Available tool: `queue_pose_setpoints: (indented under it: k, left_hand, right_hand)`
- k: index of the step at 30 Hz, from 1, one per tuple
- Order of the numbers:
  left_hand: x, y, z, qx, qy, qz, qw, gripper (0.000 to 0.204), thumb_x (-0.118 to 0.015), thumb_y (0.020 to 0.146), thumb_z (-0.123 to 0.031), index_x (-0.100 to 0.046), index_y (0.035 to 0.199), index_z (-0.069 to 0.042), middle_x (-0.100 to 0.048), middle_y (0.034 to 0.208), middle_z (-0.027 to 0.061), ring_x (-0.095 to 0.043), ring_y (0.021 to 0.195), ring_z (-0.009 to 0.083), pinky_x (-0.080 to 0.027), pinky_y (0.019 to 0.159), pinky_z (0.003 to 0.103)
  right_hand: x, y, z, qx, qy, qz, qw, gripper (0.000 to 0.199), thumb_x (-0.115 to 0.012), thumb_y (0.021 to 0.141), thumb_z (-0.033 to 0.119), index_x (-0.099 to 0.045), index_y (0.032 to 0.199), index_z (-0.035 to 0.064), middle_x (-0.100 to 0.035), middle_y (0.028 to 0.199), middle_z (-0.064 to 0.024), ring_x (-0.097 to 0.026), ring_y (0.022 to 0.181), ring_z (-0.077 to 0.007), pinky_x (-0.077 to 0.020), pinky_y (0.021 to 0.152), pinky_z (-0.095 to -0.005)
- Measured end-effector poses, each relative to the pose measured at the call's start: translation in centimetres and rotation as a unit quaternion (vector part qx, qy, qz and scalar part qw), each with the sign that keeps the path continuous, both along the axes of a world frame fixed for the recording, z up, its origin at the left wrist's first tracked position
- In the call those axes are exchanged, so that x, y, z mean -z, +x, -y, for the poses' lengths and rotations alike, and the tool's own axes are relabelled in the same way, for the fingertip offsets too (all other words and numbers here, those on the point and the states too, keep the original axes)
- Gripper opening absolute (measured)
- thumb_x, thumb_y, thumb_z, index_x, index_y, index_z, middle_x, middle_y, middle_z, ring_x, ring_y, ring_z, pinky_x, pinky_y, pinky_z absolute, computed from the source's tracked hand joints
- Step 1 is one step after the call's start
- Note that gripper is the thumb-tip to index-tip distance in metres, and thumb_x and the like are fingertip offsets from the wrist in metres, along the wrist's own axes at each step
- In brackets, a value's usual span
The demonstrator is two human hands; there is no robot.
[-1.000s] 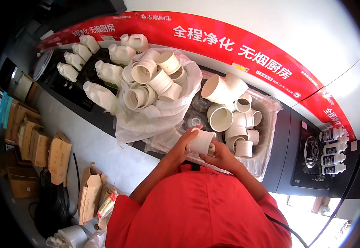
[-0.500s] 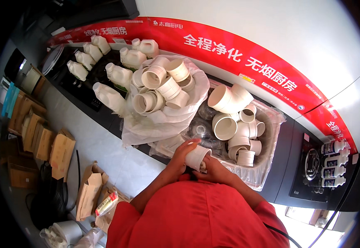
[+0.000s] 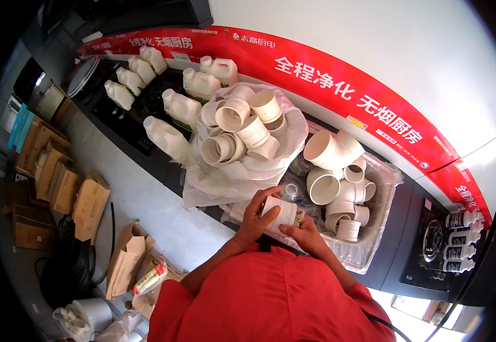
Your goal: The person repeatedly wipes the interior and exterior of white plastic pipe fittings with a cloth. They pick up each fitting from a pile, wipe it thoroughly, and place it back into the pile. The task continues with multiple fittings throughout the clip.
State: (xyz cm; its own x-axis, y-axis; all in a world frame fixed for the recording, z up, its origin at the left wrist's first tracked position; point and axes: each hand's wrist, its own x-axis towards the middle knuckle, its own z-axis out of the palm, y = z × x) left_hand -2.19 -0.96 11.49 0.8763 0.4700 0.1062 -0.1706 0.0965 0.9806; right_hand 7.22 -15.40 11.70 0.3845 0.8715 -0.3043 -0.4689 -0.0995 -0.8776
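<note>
Frame centre: your left hand (image 3: 254,219) and right hand (image 3: 305,233) both clamp a white pipe fitting (image 3: 279,212), long axis roughly left-right, slightly tilted, open end not visible. White plastic bag (image 3: 242,171) at upper centre holds white couplings; clear bag (image 3: 373,228) at right holds elbows.

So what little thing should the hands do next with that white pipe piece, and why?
Probably set the short white plastic pipe fitting down among the loose white fittings in the clear plastic bag just beyond it. Both the left hand and right hand grip it right at that bag's edge, so that is the nearest spot.
</note>
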Motion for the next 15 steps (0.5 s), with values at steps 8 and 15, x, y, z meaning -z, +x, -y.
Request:
queue_pose_setpoints:
  k: [8,15]
  left_hand:
    - [-0.6,-1.6,-1.8,0.035,-0.336,-0.101,0.936,0.034,-0.048,0.092,-0.023,-0.053,0.12,-0.004,-0.056,0.104,0.0049,-0.054,0.096,0.0131,-0.044,0.084,0.026]
    - [0.5,-1.6,-3.5,0.076,-0.4,-0.104,0.908,0.039,-0.045,0.094,-0.026,-0.046,0.127,-0.005,-0.053,0.113,0.0066,-0.052,0.102,0.0152,-0.041,0.09,0.029]
  right_hand:
    - [-1.7,-1.0,-2.0,-0.164,0.006,0.282,0.945,0.048,-0.067,0.08,0.012,-0.047,0.122,0.0032,-0.059,0.105,-0.0112,-0.057,0.096,-0.0187,-0.0451,0.085,-0.0314]
    - [-1.7,-1.6,-3.3,-0.128,0.012,0.331,0.935,0.047,-0.066,0.08,0.007,-0.047,0.123,0.0034,-0.057,0.109,-0.0097,-0.056,0.099,-0.0179,-0.0452,0.085,-0.0315]
